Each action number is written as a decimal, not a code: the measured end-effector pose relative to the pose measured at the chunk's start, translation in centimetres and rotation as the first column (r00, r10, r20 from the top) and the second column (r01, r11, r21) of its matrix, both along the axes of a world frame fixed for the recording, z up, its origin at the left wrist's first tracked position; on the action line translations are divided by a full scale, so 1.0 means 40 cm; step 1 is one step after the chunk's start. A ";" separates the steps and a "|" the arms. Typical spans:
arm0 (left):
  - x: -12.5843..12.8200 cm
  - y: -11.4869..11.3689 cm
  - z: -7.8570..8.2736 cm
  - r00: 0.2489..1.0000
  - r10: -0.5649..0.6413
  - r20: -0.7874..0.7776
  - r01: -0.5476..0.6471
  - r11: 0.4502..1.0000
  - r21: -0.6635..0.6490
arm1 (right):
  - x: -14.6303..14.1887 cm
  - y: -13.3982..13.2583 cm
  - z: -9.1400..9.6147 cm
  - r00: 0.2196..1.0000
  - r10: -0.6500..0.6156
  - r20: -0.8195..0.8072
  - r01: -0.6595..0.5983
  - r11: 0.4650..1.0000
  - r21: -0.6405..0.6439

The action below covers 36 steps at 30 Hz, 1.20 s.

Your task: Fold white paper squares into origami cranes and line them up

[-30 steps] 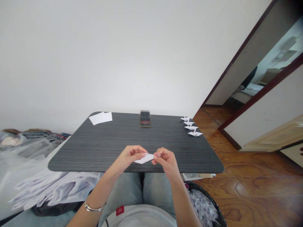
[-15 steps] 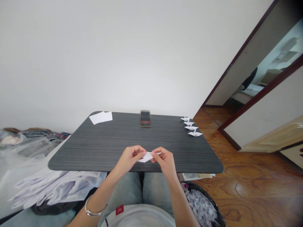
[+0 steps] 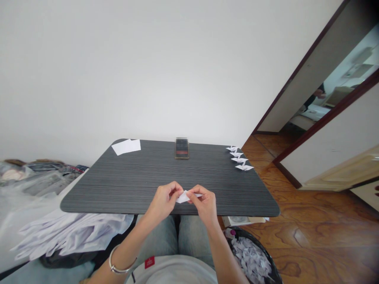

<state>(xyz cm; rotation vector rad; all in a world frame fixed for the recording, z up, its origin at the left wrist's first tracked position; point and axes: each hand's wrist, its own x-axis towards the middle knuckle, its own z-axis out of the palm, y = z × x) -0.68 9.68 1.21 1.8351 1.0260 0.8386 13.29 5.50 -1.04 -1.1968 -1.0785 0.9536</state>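
Observation:
A small folded piece of white paper (image 3: pixel 183 197) is held above the front edge of the dark table (image 3: pixel 133 173). My left hand (image 3: pixel 165 199) pinches its left side between thumb and fingers. On the other side my right hand (image 3: pixel 203 201) pinches it too, with a thin point of paper showing past the fingers. Fingertips cover parts of the folds. Several folded paper cranes (image 3: pixel 244 167) stand in a row at the table's right edge. Flat white paper sheets (image 3: pixel 126 147) lie at the back left corner.
A small dark object with a blurred face (image 3: pixel 181 149) stands at the table's back middle. Below on the right is a black-rimmed bin (image 3: pixel 254 256) full of folded white paper. White cloth (image 3: pixel 77 232) is heaped at the left. A person (image 3: pixel 315 96) shows through the doorway.
Both hands have shifted slightly, and the fingertips have come closer together on the paper. Less of the paper's left end shows now. The person beyond the doorway has moved.

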 end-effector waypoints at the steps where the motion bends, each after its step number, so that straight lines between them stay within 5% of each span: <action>1: 0.000 0.001 0.001 1.000 0.000 0.006 0.000 1.000 -0.008 | 0.001 0.002 -0.002 1.000 -0.004 -0.009 0.004 1.000 -0.006; 10: 0.002 0.013 -0.007 0.951 -0.125 0.281 0.217 0.921 -0.323 | 0.004 0.014 -0.012 0.996 0.011 -0.091 -0.013 1.000 -0.012; 15: -0.002 0.021 -0.014 0.946 -0.072 0.316 0.190 0.913 -0.361 | 0.011 0.015 -0.018 0.974 0.058 -0.219 -0.069 0.997 -0.040; 36: -0.015 0.032 -0.010 0.924 -0.077 0.375 0.212 0.918 -0.335 | 0.031 0.008 -0.010 0.936 0.145 -0.319 -0.160 0.987 -0.019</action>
